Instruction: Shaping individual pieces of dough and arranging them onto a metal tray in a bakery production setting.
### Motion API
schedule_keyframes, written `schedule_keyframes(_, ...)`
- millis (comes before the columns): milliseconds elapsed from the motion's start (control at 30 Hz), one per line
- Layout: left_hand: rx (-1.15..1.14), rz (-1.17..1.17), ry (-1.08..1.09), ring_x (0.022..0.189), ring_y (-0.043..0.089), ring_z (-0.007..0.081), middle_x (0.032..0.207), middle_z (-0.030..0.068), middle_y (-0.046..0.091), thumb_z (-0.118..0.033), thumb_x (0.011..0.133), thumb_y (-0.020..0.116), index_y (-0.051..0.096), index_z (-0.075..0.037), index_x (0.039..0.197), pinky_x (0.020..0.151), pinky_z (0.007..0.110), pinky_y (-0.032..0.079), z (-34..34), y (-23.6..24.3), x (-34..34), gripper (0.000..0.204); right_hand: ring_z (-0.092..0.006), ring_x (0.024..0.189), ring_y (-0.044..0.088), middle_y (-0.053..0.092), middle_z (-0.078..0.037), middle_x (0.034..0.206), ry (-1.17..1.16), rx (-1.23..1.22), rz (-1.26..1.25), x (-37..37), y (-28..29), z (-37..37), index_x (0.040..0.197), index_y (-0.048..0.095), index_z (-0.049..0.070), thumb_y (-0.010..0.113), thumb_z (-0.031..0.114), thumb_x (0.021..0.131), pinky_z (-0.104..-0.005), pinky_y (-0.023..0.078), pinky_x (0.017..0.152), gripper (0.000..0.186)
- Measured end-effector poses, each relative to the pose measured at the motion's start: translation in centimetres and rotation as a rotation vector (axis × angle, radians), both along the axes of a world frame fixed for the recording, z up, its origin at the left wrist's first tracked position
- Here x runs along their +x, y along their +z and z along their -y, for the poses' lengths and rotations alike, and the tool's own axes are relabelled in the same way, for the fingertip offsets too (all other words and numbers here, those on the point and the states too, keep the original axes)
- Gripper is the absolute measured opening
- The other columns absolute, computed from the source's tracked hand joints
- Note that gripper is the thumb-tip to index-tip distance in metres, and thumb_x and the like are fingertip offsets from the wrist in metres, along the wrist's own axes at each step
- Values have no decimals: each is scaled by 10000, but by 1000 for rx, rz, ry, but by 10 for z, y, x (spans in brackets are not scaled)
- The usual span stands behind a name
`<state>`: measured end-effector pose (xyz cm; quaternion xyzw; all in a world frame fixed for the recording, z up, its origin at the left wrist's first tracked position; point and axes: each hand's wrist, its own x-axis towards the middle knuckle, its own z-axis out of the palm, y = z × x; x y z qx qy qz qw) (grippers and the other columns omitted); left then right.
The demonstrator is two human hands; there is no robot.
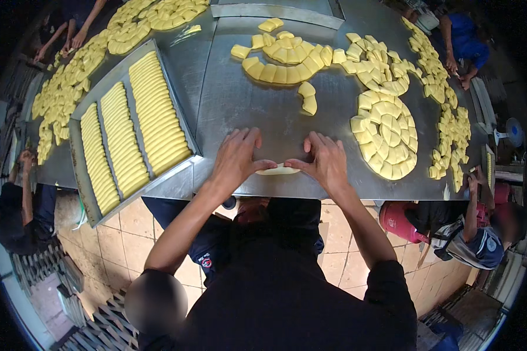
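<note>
At the table's near edge lies a small pale-yellow strip of dough, laid crosswise. My left hand rests its thumb on the strip's left end, its fingers apart from the thumb and curved over the metal. The thumb of my right hand touches the other end, with its fingers likewise spread away and bent forward. Neither hand wraps round the dough. Beyond them sit a short row of cut dough pieces and a curved band of pieces. A coil of dough pieces lies to the right.
A metal tray with three rows of thin dough rolls stands left, overhanging the table edge. More dough pieces cover the far left; others line the right. Another tray stands at the back. Other people work around the steel table.
</note>
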<state>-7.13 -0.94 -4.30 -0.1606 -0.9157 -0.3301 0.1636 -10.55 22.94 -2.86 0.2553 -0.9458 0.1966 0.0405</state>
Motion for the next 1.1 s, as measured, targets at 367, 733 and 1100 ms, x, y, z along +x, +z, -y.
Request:
schedule_keyframes(367,251,332,-61,603,524,254,699,81,576,-268,791,883,556,-57,914,575,392,414,-7,-7,8,408,-254,732,653,621,-80,803,176,-426,341,10,-12,6,899,740,44,807,209,866,-356,500,661,180)
schedule_keyframes(733,-81,299,24,745,585,283,691,47,606,-446,783,849,557,-104,869,767,399,396,4,-7,1,458,-207,755,612,664,-5,785,116,18,62,-13,-6,3,764,693,131,808,508,797,-377,344,782,396)
schedule_keyframes(1100,-167,214,-38,674,604,307,653,56,595,-527,794,820,545,-97,843,729,398,390,11,-6,-6,513,-229,638,630,640,-18,648,74,98,94,-13,-3,13,698,643,138,789,540,815,-399,355,763,443)
